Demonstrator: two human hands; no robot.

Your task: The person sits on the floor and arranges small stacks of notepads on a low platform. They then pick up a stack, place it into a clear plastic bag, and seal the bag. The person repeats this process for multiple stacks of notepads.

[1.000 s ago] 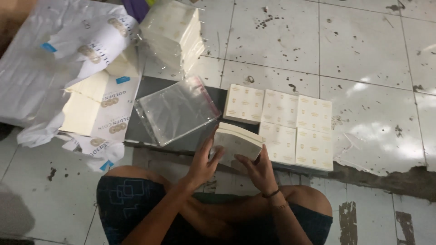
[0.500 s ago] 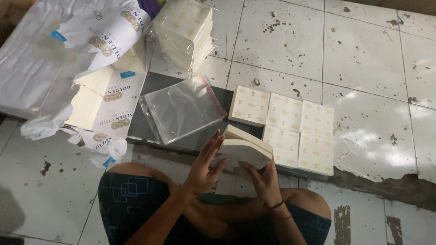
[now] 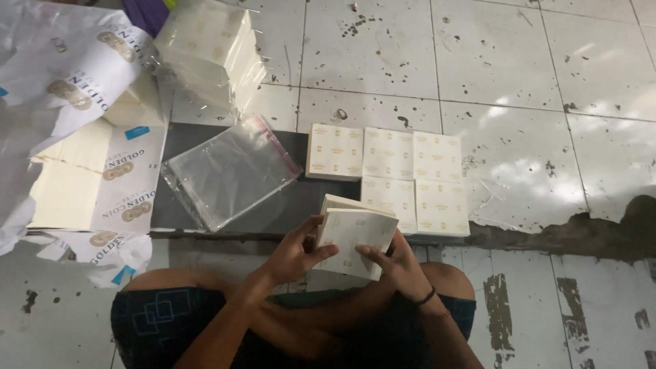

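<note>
The stack of cream cards (image 3: 355, 239) now sits lifted and tilted above the dark board's (image 3: 225, 219) front edge. Five card piles (image 3: 403, 174) cover its right end, clear bags (image 3: 229, 171) its middle. Left hand (image 3: 294, 253) and right hand (image 3: 400, 266) both grip the stack.

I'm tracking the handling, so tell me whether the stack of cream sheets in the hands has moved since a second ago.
Yes. The stack of cream sheets has lifted off the dark board and come back toward the person's knees, held by the left hand and right hand.
</note>
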